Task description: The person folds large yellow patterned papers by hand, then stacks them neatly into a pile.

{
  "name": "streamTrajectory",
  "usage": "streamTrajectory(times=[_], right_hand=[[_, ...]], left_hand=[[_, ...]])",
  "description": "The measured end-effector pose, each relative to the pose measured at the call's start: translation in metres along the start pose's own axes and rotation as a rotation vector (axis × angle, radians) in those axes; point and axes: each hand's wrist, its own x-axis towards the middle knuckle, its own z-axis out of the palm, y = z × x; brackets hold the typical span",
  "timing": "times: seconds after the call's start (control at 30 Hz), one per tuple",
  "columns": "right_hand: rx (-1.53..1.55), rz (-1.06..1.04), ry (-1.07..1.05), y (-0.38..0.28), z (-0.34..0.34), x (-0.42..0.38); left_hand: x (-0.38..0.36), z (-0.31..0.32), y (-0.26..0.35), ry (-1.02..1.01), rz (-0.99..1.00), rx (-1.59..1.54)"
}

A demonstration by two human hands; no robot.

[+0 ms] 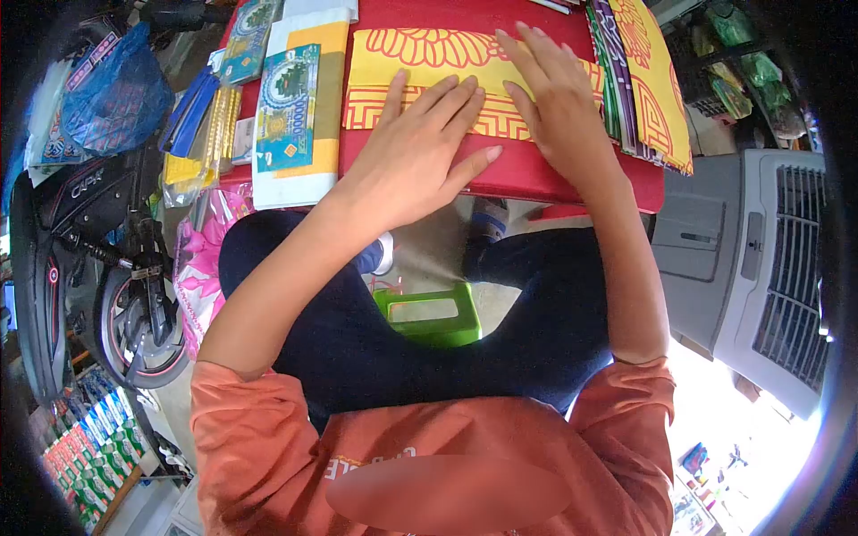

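A yellow sheet of paper with red printed patterns (420, 54) lies folded across the red tabletop (393, 165). My left hand (420, 147) rests on its lower left part, fingers spread and thumb pointing right. On the right side of the same paper, my right hand (559, 103) lies flat with its fingers stretched out. Neither hand grips anything. Left of the paper is a stack of white and yellow sheets (326, 89), with a blue-green printed note (286, 107) on top. More patterned yellow paper (652, 89) lies at the right edge, over green and purple sheets.
Blue and yellow packets (201, 116) crowd the table's left edge. A green plastic stool (433, 313) stands on the floor between my legs. A motorbike (107, 259) stands at left, a grey air cooler (760, 259) at right. A pink bag (206, 259) hangs beside my leg.
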Motion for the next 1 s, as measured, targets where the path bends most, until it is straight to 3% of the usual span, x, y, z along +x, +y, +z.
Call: streamTrajectory(times=[0.13, 0.27, 0.67, 0.87, 1.0], right_hand=[[0.23, -0.152, 0.036, -0.02, 0.013, 0.002], [0.478, 0.056, -0.102, -0.035, 0.017, 0.008], [0.268, 0.084, -0.05, -0.02, 0.038, 0.022], [0.181, 0.13, -0.06, -0.035, 0.026, 0.012], [0.062, 0.116, -0.006, -0.02, 0.041, 0.012]], left_hand=[[-0.001, 0.002, -0.002, -0.001, -0.005, -0.024], [-0.001, -0.002, -0.004, -0.031, -0.015, -0.046], [-0.002, -0.003, -0.006, 0.028, 0.042, -0.069], [-0.003, -0.005, -0.008, -0.095, 0.026, -0.024], [-0.002, -0.004, -0.006, -0.019, 0.032, -0.069]])
